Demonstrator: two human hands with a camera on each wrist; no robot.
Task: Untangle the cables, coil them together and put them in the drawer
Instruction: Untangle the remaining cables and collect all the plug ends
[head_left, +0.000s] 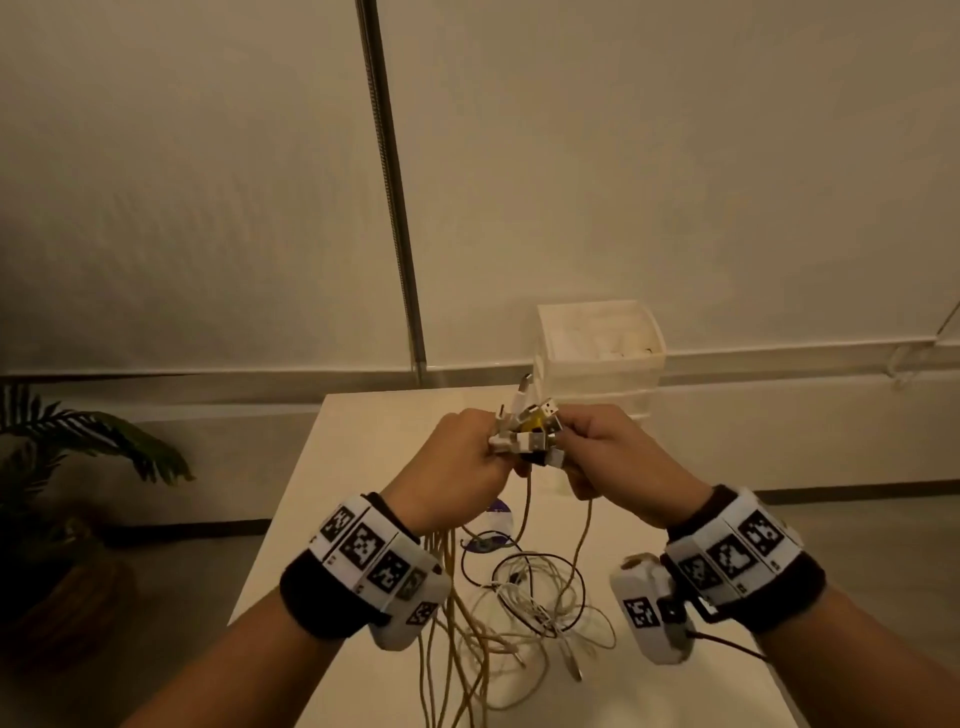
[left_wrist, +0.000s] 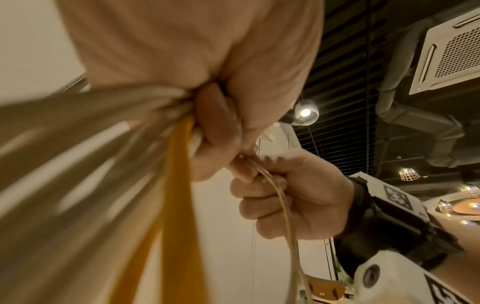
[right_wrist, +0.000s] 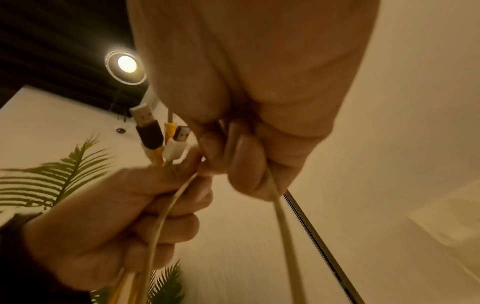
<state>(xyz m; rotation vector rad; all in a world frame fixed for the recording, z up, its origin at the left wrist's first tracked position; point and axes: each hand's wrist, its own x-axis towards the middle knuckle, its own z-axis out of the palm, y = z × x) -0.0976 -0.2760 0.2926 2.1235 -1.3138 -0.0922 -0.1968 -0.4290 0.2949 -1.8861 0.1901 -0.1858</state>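
Observation:
Both hands are raised above the white table (head_left: 363, 441), close together. My left hand (head_left: 467, 457) grips a bundle of cables (head_left: 527, 431) just below their plugs; white, yellow and black USB plugs (right_wrist: 153, 131) stick up out of the fist. My right hand (head_left: 597, 447) pinches a pale cable (right_wrist: 280, 216) next to the plugs, and it hangs down from the fingers. The strands (head_left: 457, 597) drop to a loose tangle (head_left: 535, 603) on the table. A white drawer unit (head_left: 600, 358) stands at the table's far edge, behind the hands.
A small purple and white disc (head_left: 493, 525) lies on the table under the hands. A potted palm (head_left: 67, 457) stands on the floor to the left. A metal pole (head_left: 395, 208) runs up the wall behind the table.

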